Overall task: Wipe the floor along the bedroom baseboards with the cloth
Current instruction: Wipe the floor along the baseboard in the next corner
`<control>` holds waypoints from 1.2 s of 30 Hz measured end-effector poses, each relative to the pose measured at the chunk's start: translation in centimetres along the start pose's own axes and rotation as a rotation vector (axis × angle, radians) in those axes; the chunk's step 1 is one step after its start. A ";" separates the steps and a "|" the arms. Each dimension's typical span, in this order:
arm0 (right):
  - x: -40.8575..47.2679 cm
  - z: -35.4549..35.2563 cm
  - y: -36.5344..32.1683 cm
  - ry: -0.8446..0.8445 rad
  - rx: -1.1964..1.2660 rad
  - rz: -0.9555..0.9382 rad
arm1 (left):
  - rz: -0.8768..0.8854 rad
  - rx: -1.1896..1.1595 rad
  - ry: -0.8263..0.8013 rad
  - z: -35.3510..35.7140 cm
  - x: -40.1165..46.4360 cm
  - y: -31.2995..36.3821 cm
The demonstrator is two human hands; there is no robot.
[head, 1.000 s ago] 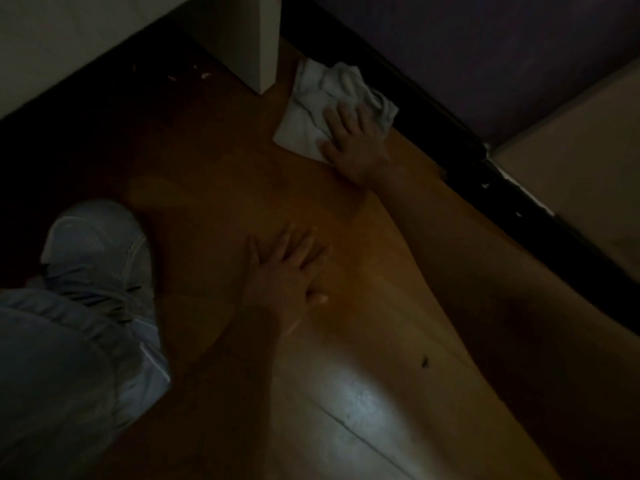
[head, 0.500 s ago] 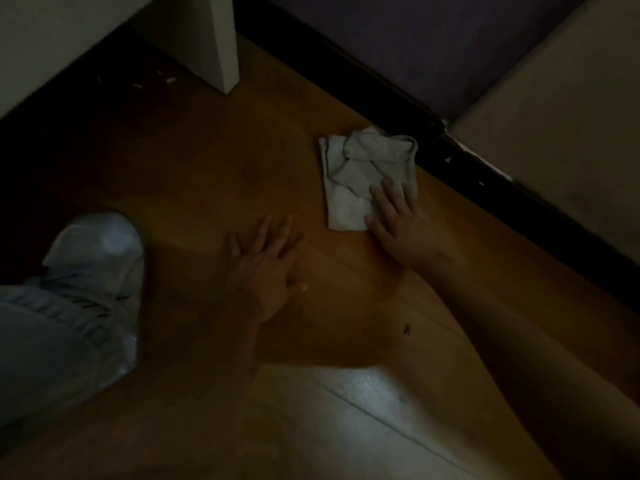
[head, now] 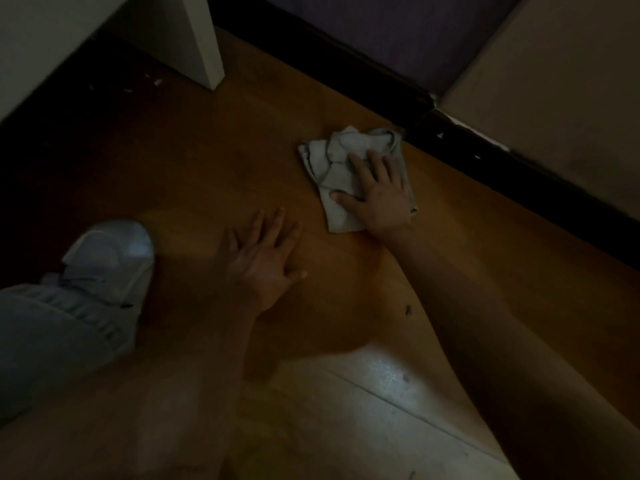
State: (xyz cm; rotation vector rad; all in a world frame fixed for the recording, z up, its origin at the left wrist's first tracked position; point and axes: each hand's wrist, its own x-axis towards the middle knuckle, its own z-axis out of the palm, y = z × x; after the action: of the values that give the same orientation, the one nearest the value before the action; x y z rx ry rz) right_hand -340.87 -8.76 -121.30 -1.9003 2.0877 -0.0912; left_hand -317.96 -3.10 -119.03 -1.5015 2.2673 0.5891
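Compared with the view half a second earlier, the right hand (head: 379, 192) is lying further up onto the cloth (head: 341, 168), its fingers now covering the middle of the fabric rather than only its near edge, while the cloth is sitting in nearly the same spot beside the baseboard (head: 426, 109). The right hand is pressing down with fingers spread and nearly straight, palm flat, not curled round the fabric; the crumpled far half of the cloth is protruding beyond the fingertips, and its flat near corner is showing under the thumb. The cloth is resting on the wooden floor (head: 214, 161), its far corner just beside the dark baseboard. The left hand (head: 263, 261) is resting flat on the floor, fingers straight and apart, holding nothing, as before. A white shoe (head: 110, 258) is standing to the left, and a white furniture leg (head: 201, 39) is rising at the far edge.
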 end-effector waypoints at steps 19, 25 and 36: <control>0.4 -4.3 0.2 0.023 0.114 0.053 | -0.034 0.043 0.208 -5.7 5.6 1.9; -0.3 -5.6 -1.2 0.083 0.189 0.258 | -0.064 -0.095 0.154 -9.2 6.2 4.1; -9.8 -17.5 -7.0 -0.037 0.340 0.554 | -0.099 -0.105 0.003 -15.3 -6.2 0.1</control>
State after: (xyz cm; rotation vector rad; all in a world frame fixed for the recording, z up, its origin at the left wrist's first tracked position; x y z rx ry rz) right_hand -338.26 -2.78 -101.05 -1.0845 2.3139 -0.2599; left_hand -316.78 -6.28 -102.87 -1.6540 2.1806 0.6859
